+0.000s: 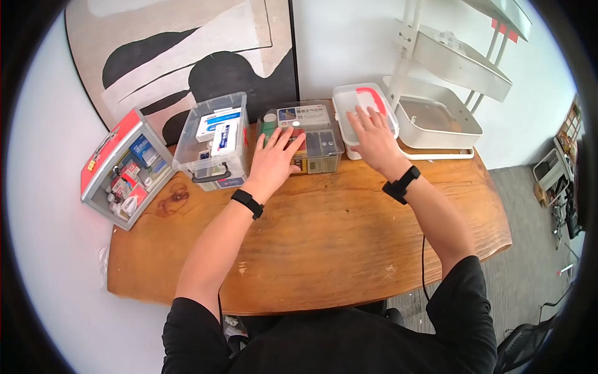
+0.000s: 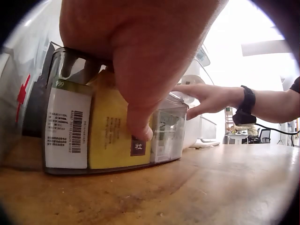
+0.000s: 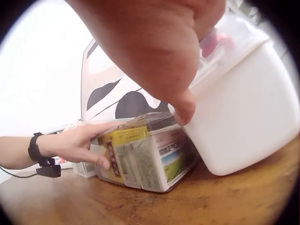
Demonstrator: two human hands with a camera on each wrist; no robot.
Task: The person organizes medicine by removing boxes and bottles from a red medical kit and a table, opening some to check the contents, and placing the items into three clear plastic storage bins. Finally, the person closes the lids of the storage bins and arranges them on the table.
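Observation:
My left hand (image 1: 272, 163) lies over a clear plastic organizer (image 1: 341, 149) full of medicine boxes, its fingers straight and spread. In the left wrist view the thumb extends down the front, by a yellow box (image 2: 107, 126) beside a white box with a barcode (image 2: 65, 133). A green bottle (image 1: 269, 124) with a white cap stands among the contents. With fingers spread, my right hand (image 1: 375, 140) rests on the lid of a white storage box (image 3: 248, 108) with a red handle (image 1: 374, 95). Its thumb reaches down the side nearest the organizer.
Left of the organizer stands a clear bin (image 1: 187, 153) of medicine packs with a dark handle. Further left is a red and silver first-aid case (image 1: 112, 149) with a transparent front. A white tiered rack (image 1: 445, 128) stands right, and a painting (image 1: 162, 56) leans behind the wooden table (image 1: 311, 249).

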